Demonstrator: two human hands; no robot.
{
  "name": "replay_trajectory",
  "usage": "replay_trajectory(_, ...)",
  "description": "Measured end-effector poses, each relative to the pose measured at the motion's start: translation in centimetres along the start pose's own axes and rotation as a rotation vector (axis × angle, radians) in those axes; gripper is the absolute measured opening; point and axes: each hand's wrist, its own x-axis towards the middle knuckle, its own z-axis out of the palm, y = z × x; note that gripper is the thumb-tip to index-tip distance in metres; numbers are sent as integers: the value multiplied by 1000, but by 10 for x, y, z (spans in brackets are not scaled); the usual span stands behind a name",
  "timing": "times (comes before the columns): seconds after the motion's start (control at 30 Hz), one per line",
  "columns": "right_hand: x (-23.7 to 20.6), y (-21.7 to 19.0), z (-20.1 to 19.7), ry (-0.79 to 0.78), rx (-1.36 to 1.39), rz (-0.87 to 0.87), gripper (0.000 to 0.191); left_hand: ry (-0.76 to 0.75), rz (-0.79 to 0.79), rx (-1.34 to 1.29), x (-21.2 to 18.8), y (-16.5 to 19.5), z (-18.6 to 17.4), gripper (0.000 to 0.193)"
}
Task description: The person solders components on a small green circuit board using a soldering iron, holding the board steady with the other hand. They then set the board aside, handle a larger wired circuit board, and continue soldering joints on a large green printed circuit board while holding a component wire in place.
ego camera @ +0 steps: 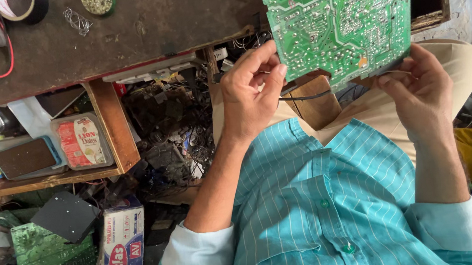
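Head view: under the dark worn workbench [135, 25], an open wooden shelf [111, 126] holds a clear plastic tub with a red label [81, 142], a flat dark pad and stacked papers. Both hands hold up a flat green printed circuit board [341, 14], solder side showing, above the lap. The left hand [249, 92] pinches its lower left edge; the right hand [421, 90] grips its bottom right corner, fingers curled.

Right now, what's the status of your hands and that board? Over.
Left hand and right hand both gripping the green printed circuit board, solder side up. Thin black wire hangs beneath. Nothing blocking.
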Motion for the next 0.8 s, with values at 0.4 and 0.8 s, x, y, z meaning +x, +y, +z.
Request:
replay_trajectory(0.4, 8, 3, 3, -12, 71, -23, 69, 10, 36, -20, 5, 0, 19, 34)
replay_trajectory(0.8, 15, -15, 11, 43, 171, -95, 84, 8, 5, -222, 12, -26, 34, 34)
